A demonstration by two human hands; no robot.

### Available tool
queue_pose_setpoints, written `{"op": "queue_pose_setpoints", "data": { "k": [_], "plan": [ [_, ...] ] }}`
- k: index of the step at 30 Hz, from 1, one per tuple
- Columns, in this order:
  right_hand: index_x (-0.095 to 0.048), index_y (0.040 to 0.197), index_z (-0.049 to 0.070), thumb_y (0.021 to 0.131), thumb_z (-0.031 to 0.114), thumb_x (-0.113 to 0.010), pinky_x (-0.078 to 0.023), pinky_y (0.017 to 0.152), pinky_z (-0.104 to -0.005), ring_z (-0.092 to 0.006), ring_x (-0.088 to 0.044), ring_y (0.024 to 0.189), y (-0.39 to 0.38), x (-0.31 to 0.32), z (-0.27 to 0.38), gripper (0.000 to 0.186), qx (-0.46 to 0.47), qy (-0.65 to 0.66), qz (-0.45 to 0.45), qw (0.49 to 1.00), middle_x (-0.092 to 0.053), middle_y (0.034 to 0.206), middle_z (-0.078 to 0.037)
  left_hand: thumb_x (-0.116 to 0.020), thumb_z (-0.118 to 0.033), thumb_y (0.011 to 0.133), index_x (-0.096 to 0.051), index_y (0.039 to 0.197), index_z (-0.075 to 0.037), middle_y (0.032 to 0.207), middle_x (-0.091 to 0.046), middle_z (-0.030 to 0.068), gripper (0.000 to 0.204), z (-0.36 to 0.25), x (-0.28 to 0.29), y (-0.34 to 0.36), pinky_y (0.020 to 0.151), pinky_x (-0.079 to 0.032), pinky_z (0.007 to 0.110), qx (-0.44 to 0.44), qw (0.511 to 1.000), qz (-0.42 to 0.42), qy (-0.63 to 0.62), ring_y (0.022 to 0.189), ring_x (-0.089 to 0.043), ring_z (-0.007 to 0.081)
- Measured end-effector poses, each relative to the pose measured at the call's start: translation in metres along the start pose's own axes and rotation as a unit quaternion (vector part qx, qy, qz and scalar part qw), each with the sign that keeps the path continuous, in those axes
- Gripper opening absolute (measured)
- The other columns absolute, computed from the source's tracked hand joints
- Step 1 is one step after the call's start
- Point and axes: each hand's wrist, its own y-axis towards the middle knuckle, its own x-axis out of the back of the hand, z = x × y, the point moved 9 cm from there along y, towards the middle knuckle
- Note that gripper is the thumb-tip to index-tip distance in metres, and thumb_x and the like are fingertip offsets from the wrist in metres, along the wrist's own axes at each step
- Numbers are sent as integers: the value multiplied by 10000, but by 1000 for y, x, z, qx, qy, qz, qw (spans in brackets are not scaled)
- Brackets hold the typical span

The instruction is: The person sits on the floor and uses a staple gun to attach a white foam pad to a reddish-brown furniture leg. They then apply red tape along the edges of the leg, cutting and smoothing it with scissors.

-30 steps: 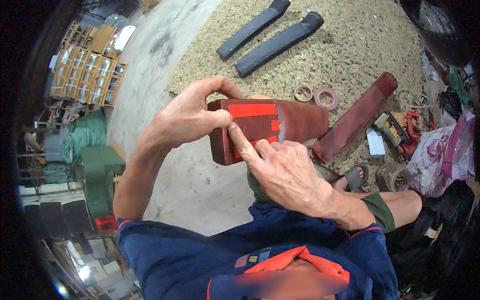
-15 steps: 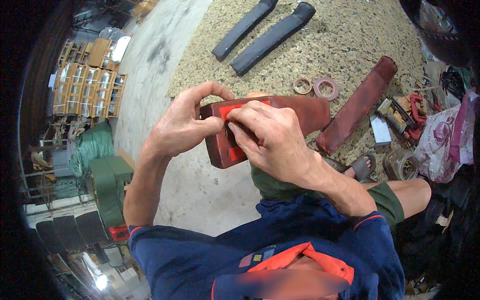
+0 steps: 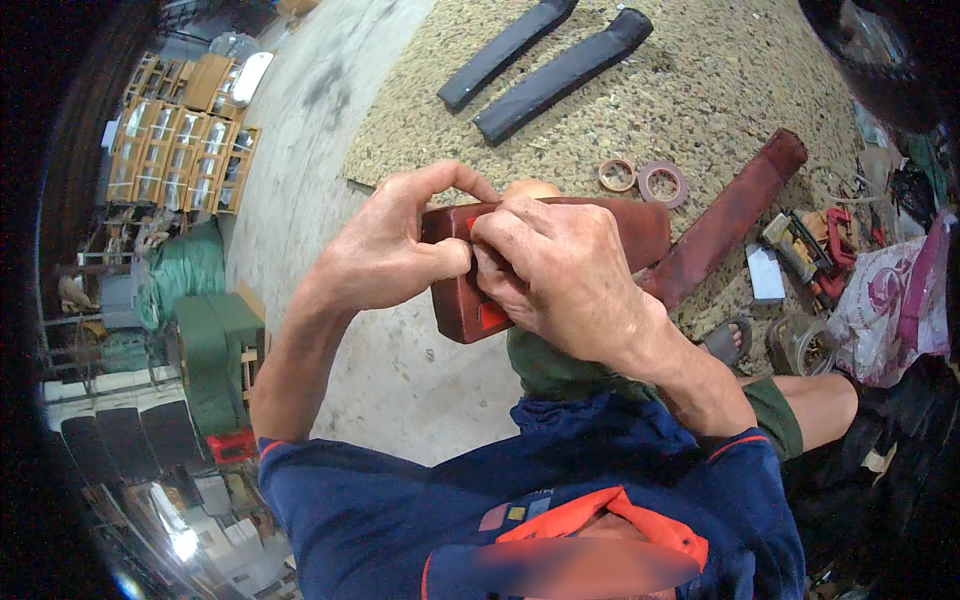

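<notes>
A long, boxy piece covered in dark red leather-like material (image 3: 640,232) lies across in front of me, its wide end to the left. My left hand (image 3: 385,250) is around that end, with the index finger bent over the far edge and the thumb pressed on the upper face. A bright red patch (image 3: 492,317) shows on that face, partly covered by my fingers. My right hand (image 3: 575,270) is closed in a pinch over the patch, touching my left thumb. Whatever its fingertips hold is hidden.
Two black bent pieces (image 3: 565,75) and another dark red piece (image 3: 735,220) lie on a speckled slab (image 3: 700,90). Tape rolls (image 3: 662,185) sit beyond my hands. To the right are a white block (image 3: 766,274), a clear jar (image 3: 800,345) and a plastic bag (image 3: 890,310).
Both hands and the dark red piece have shifted slightly right in the picture. My left thumb reaches farther in along the face, and less of the red patch's far part shows.
</notes>
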Motion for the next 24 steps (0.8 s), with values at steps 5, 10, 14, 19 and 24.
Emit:
{"op": "queue_pose_setpoints", "data": {
  "k": [5,10,14,19,24],
  "plan": [
    [-651,855,26,809,82,-758,-545,633,-401,-259,-691,695,4,-4,-21,129,-31,121,-35,992,-667,761,-114,-604,7,773,-634,1232,17,895,-675,22,461,1,2,0,666,-531,273,5,1000,-3,25,776,-609,64],
    [-725,882,3,840,-5,-734,-509,627,-258,-45,-614,689,1,-12,-44,43,-124,269,13,955,-684,743,-21,-591,20,794,-626,1260,32,966,-686,33,467,1,1,-2,738,-555,262,14,998,3,-54,862,-644,79],
    [-721,855,8,836,-5,-730,-506,613,-263,-50,-617,685,2,-12,-43,24,-140,270,1,953,-678,730,-14,-597,10,817,-624,1270,36,1000,-698,46,455,3,1,-3,770,-564,266,22,997,-7,-77,902,-661,91],
    [-667,749,1,790,53,-748,-529,579,-360,-206,-662,589,5,-6,-30,105,-115,242,-60,962,-640,642,-111,-608,-12,821,-638,1230,29,949,-708,53,412,4,1,-1,728,-562,282,15,999,-15,-45,857,-662,97],
    [-665,735,1,805,69,-732,-543,588,-406,-289,-696,606,-4,-3,-54,118,-159,177,-113,965,-659,650,-163,-607,-22,813,-645,1187,22,859,-701,38,378,9,3,1,657,-542,294,22,999,-33,-23,780,-648,95]
  ]
}}
